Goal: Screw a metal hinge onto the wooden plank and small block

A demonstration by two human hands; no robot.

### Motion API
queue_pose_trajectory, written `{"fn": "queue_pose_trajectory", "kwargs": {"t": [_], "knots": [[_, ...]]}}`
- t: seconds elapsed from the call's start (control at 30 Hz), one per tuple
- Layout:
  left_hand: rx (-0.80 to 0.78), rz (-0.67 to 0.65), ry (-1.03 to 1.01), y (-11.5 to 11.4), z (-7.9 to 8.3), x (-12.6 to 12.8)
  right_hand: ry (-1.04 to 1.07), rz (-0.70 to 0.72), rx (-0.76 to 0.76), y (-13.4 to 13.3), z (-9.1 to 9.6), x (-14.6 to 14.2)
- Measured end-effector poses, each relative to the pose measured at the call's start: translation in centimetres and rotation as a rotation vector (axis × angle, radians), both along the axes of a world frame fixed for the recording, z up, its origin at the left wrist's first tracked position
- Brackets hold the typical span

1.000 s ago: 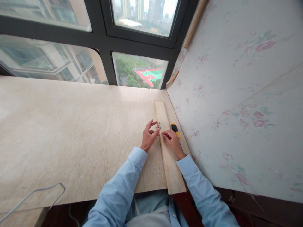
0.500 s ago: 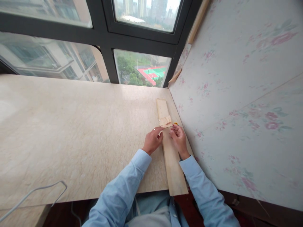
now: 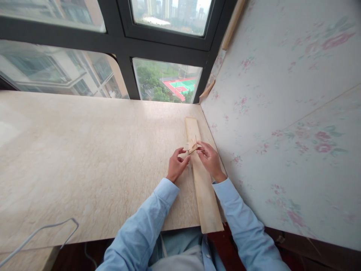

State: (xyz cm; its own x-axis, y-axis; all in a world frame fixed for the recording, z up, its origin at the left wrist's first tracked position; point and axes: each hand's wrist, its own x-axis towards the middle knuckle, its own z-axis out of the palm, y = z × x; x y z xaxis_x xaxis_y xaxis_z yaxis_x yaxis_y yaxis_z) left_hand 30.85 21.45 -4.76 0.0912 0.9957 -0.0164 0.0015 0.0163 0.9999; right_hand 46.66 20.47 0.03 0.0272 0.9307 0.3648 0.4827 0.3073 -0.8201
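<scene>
Worktop (image 3: 93, 158), marble-patterned, lies below a dark window frame (image 3: 121, 45); a wall (image 3: 267, 113) with floral covering bounds it on the right, limiting clearance beside the right arm. A pale cable (image 3: 53, 224) crosses the near left corner, well apart from the hands. A long plank (image 3: 205, 199) lies lengthwise near the wall, its near end just past the worktop edge. A small wooden piece (image 3: 193, 148) with thin prongs is located between the hands, over the plank. The right hand (image 3: 209, 158), angled inward, pinches its right end; the left hand (image 3: 177, 163) is half-curled at its left end, grip not determinable
</scene>
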Motion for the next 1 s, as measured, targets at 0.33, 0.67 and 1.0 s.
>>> {"fn": "queue_pose_trajectory", "kwargs": {"t": [0.33,0.67,1.0], "knots": [[-0.24,0.158,-0.225,1.0,1.5,-0.6,-0.203,-0.019,0.007,1.9,-1.6,0.7],[-0.337,0.207,-0.207,1.9,1.7,-0.1,-0.622,0.084,0.017,1.3,-1.6,0.1],[-0.36,0.167,-0.216,2.6,2.0,-0.5,-0.646,0.052,-0.051,2.3,-1.5,0.7]]}}
